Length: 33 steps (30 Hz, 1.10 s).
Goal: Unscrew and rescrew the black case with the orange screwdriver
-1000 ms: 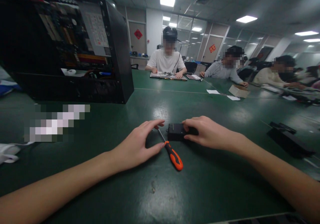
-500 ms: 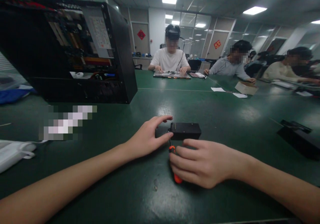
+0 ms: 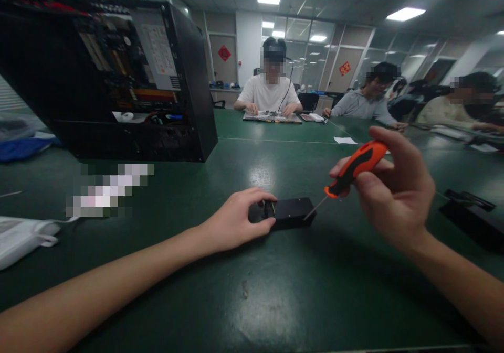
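Orange-and-black screwdriver handle [image 3: 357,168], plain black box [image 3: 293,211], green tabletop [image 3: 189,300].

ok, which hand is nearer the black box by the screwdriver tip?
Left. The left hand has thumb and fingers around the left end of the black box; the right hand is off its right end, holding the screwdriver.

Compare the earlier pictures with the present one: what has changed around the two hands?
The right hand let go of the black box, then lifted the screwdriver off the table; its tip now points down at the box's right end. The left hand has taken hold of the left end. The computer case stayed put.
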Each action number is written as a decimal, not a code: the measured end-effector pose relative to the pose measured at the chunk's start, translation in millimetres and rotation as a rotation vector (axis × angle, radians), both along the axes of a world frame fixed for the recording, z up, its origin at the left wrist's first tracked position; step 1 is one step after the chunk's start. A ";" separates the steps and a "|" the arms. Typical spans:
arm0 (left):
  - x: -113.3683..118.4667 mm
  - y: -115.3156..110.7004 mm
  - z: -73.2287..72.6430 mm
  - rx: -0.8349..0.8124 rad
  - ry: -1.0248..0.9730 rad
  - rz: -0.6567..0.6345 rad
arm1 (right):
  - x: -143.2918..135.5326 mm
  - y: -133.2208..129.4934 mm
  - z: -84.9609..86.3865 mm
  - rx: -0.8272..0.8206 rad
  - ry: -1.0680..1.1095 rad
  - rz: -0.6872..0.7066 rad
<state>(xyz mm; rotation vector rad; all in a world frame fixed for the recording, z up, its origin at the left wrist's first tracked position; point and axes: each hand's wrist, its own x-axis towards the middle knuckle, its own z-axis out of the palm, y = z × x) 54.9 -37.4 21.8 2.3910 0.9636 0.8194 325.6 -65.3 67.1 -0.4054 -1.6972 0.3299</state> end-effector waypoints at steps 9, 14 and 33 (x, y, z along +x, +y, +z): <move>4.5 -14.5 1.3 -0.019 -0.007 -0.060 | -12.6 -8.5 -3.2 -0.026 -0.043 -0.014; 8.5 -13.9 -3.1 -0.051 -0.032 -0.053 | -12.7 -6.4 -6.4 -0.058 -0.066 -0.006; 8.6 -13.7 -3.2 -0.075 -0.048 -0.007 | -9.9 -4.2 -12.7 -0.003 -0.125 -0.073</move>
